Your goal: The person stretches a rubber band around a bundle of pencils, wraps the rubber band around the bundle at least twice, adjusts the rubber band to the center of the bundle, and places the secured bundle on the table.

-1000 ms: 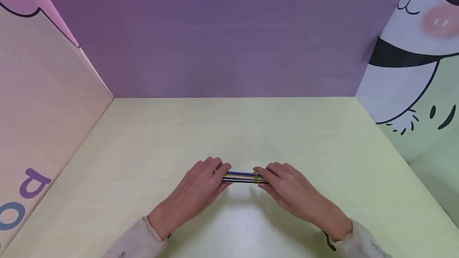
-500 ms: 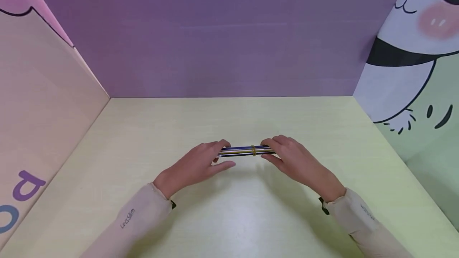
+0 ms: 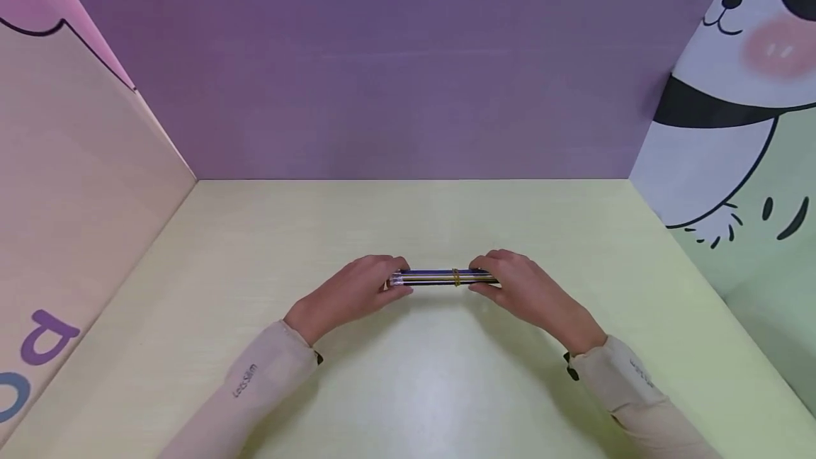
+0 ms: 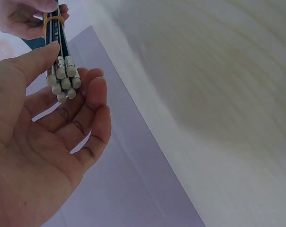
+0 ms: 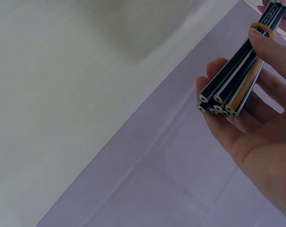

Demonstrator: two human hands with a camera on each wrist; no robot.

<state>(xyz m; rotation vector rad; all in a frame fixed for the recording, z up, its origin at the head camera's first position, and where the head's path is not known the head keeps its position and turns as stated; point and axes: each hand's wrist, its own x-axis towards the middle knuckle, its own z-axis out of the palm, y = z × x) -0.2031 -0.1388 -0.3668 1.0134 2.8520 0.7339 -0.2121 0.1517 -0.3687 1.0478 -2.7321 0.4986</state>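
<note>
A bundle of several dark, striped pencils (image 3: 430, 278) is held level above the table, with a yellow rubber band (image 3: 456, 277) wound round it. My right hand (image 3: 532, 296) grips the right end, thumb on one side and curled fingers on the other. Round the left end curl the thumb and fingers of my left hand (image 3: 350, 294). White erasers (image 4: 61, 73) cap that end in the left wrist view. Flat, unsharpened pencil ends (image 5: 218, 99) stick out unevenly over the right fingers in the right wrist view; one pencil has an orange side.
The pale table (image 3: 421, 388) lies under both hands. A purple panel (image 3: 408, 62) stands along its back. Printed side panels rise at the left (image 3: 95, 161) and right (image 3: 765, 289).
Both hands and the bundle have moved away from the body since one second ago. Half a second ago the left thumb stood off the pencils; now it is back close against them.
</note>
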